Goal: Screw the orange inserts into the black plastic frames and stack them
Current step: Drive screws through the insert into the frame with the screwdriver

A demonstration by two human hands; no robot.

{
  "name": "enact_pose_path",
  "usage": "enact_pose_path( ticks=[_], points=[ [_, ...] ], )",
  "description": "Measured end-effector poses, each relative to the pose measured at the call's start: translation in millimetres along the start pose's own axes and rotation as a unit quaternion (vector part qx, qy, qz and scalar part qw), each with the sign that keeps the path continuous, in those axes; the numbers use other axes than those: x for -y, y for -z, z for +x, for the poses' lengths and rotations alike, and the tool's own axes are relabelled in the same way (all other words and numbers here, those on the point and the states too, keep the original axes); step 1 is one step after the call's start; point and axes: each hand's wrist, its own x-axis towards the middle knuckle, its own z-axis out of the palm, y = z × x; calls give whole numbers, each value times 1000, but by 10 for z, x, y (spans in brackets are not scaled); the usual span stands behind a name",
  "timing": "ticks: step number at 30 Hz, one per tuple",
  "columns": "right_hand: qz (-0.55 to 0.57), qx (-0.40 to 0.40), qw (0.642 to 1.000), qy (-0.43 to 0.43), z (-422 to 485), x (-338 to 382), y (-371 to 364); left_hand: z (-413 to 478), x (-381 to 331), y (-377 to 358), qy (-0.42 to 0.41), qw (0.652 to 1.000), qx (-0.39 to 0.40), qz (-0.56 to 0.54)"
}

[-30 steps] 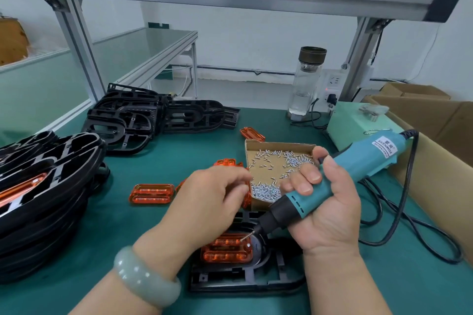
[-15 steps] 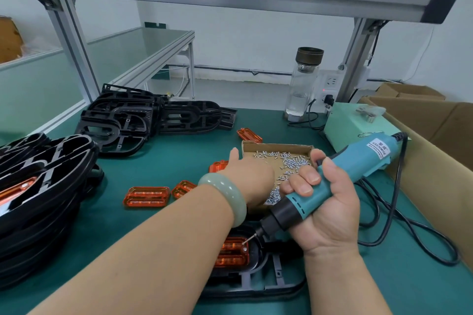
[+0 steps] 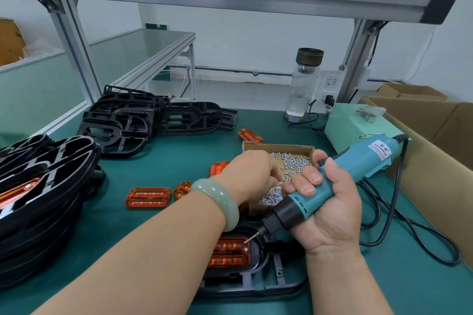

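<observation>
Orange insert (image 3: 230, 254) meets right hand's (image 3: 330, 215) clenched screwdriver (image 3: 358, 167); left hand (image 3: 247, 176) touches screws (image 3: 294, 161).

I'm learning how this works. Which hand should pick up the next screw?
Left. The left hand reaches into the screw box, right over the screws. The right hand is busy gripping the screwdriver, its tip at the orange insert.

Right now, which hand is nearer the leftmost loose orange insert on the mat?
Left. The left hand is right of the loose orange insert, over the screw box; the right hand is farther right, gripping the screwdriver.
</observation>
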Motion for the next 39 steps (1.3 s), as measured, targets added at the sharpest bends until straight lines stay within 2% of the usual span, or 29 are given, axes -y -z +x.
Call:
enact_pose_path(
  ticks=[5,11,20,26,31,39],
  points=[
    [-2,-3,1000,4,4,-3,-1,-9,0,5,23,996,-26,-81],
    [-5,-10,1000,2,5,1,9,-48,47,2,63,975,-40,-207],
    [1,-15,1000,2,10,-15,12,-96,37,-42,58,967,-56,-241],
    [-8,-15,1000,4,8,-25,25,-156,20,-13,76,957,-101,-261],
    [-8,-16,1000,5,10,-32,25,-286,-7,17,97,895,-161,-404],
    [16,-55,998,35,40,-52,35,-828,153,34,134,760,-224,-595]
  ],
)
